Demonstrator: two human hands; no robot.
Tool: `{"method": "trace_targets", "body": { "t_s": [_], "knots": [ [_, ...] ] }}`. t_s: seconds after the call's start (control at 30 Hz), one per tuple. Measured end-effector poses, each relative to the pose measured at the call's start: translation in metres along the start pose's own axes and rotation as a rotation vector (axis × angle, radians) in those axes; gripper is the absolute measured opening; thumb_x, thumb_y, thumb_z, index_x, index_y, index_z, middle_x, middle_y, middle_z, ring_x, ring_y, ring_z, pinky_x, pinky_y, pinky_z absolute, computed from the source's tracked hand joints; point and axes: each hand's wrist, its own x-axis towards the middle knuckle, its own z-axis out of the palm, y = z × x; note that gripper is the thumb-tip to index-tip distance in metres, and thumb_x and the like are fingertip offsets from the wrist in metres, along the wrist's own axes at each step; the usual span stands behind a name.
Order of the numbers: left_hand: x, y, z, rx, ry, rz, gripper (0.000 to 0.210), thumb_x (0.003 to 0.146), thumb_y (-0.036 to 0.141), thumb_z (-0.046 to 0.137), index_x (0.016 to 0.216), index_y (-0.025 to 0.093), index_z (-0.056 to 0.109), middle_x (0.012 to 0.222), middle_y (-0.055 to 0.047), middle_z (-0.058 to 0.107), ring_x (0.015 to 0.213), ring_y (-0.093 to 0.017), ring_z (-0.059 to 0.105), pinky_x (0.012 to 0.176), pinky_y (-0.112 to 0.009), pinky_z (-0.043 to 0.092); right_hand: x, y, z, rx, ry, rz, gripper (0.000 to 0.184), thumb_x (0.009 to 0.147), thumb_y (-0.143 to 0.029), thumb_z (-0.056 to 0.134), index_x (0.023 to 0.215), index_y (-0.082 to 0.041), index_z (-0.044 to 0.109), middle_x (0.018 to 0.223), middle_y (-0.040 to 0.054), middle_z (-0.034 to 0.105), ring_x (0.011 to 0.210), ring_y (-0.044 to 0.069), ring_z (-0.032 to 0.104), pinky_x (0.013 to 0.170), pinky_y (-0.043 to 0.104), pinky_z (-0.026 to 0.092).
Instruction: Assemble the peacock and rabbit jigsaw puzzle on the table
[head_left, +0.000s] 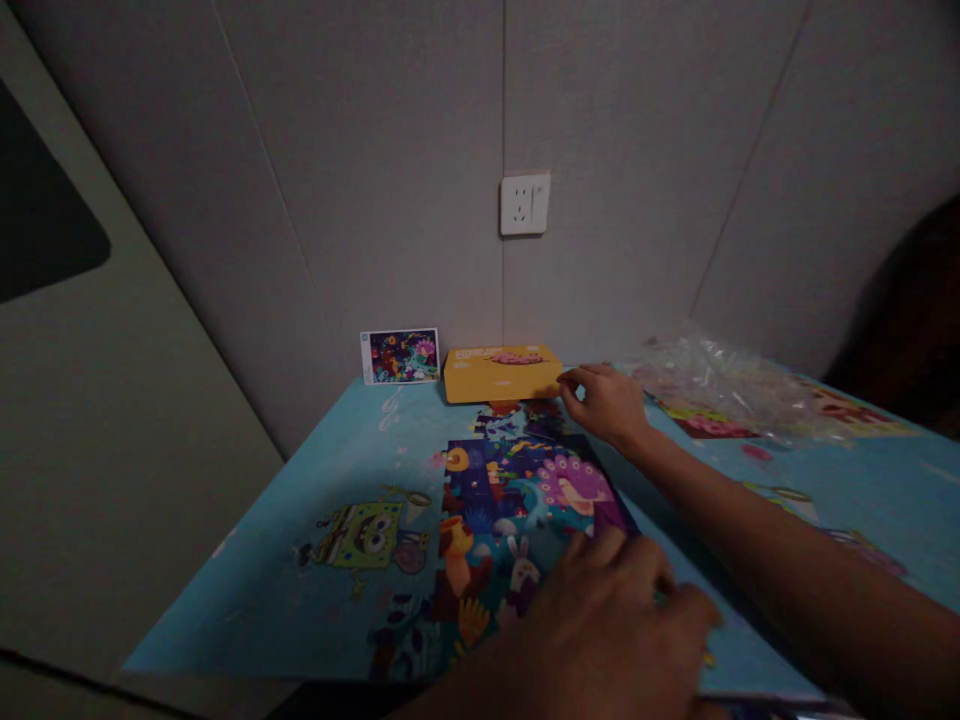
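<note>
A partly assembled jigsaw puzzle [480,490] with rabbit, fox and peacock-like figures lies on the table. My left hand [600,630] rests over its lower right part, palm down, fingers bent and thumb apart; what lies beneath the palm is hidden. Farther off, my right hand [604,400] has thumb and forefinger closed at the right edge of a yellow box [502,378]. Several loose puzzle pieces [517,420] lie between the box and the jigsaw. More joined pieces [405,630] extend from the puzzle's near left corner.
A picture card [403,357] leans against the wall, left of the box. Crumpled clear plastic [727,385] covers colourful printed sheets [705,420] at the back right. The blue table [300,490] carries cartoon prints. A wall socket [525,204] sits above the box.
</note>
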Motion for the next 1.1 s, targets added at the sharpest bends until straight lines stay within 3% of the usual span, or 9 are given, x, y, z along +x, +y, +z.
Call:
{"method": "trace_targets", "body": {
  "t_s": [0.1, 0.23, 0.33, 0.47, 0.67, 0.87, 1.1],
  "knots": [
    [0.002, -0.026, -0.008, 0.254, 0.052, -0.105, 0.063, 0.078, 0.054, 0.067, 0.131, 0.023, 0.054, 0.137, -0.016, 0.048, 0.129, -0.041, 0.040, 0.103, -0.060, 0.039, 0.006, 0.016, -0.013, -0.015, -0.115, 0.063, 0.035, 0.090, -0.034, 0.042, 0.104, -0.022, 0.072, 0.096, 0.0074, 0.074, 0.083, 0.024, 0.067, 0.064, 0.031, 0.040],
    [-0.006, -0.055, -0.001, 0.367, -0.047, 0.007, 0.078, 0.085, 0.069, 0.047, 0.149, 0.027, 0.031, 0.158, -0.020, 0.018, 0.144, -0.044, 0.014, 0.110, -0.071, 0.016, 0.010, 0.023, -0.014, -0.016, -0.216, -0.004, 0.037, 0.090, -0.046, 0.045, 0.100, -0.025, 0.074, 0.087, 0.0063, 0.075, 0.079, 0.023, 0.068, 0.063, 0.030, 0.041],
    [-0.007, -0.058, -0.001, 0.343, -0.117, 0.020, 0.079, 0.087, 0.072, 0.037, 0.152, 0.029, 0.024, 0.159, -0.019, 0.011, 0.145, -0.043, 0.007, 0.110, -0.072, 0.013, 0.008, 0.017, -0.010, -0.004, -0.282, -0.091, 0.038, 0.087, -0.053, 0.050, 0.106, -0.028, 0.072, 0.093, 0.0062, 0.074, 0.085, 0.023, 0.067, 0.068, 0.029, 0.042],
    [-0.005, -0.054, -0.005, 0.319, -0.132, -0.002, 0.075, 0.089, 0.070, 0.037, 0.152, 0.033, 0.021, 0.160, -0.013, 0.004, 0.146, -0.039, 0.002, 0.113, -0.068, 0.008, 0.004, 0.007, -0.009, -0.002, -0.332, -0.180, 0.041, 0.083, -0.057, 0.056, 0.109, -0.028, 0.071, 0.104, 0.0073, 0.071, 0.088, 0.024, 0.066, 0.067, 0.029, 0.042],
    [-0.006, -0.054, -0.003, 0.315, -0.076, 0.019, 0.068, 0.092, 0.061, 0.043, 0.151, 0.034, 0.025, 0.160, -0.007, 0.005, 0.147, -0.036, 0.003, 0.115, -0.064, 0.012, 0.001, -0.001, -0.009, -0.004, -0.372, -0.239, 0.046, 0.083, -0.060, 0.054, 0.117, -0.033, 0.067, 0.111, 0.0076, 0.068, 0.094, 0.026, 0.066, 0.068, 0.030, 0.043],
    [-0.002, -0.048, -0.010, 0.299, -0.033, 0.028, 0.058, 0.095, 0.054, 0.042, 0.148, 0.035, 0.032, 0.160, -0.005, 0.016, 0.147, -0.030, 0.009, 0.118, -0.057, 0.015, 0.000, -0.003, -0.002, -0.017, -0.403, -0.250, 0.057, 0.076, -0.062, 0.062, 0.126, -0.033, 0.063, 0.114, 0.0101, 0.066, 0.094, 0.029, 0.066, 0.069, 0.032, 0.045],
    [0.002, -0.044, -0.014, 0.252, -0.026, 0.042, 0.049, 0.097, 0.043, 0.044, 0.145, 0.032, 0.040, 0.157, -0.005, 0.027, 0.147, -0.029, 0.013, 0.118, -0.056, 0.016, 0.001, -0.004, 0.005, -0.008, -0.422, -0.239, 0.054, 0.079, -0.057, 0.061, 0.126, -0.031, 0.062, 0.118, 0.0101, 0.065, 0.098, 0.028, 0.066, 0.072, 0.032, 0.046]
  ]
}}
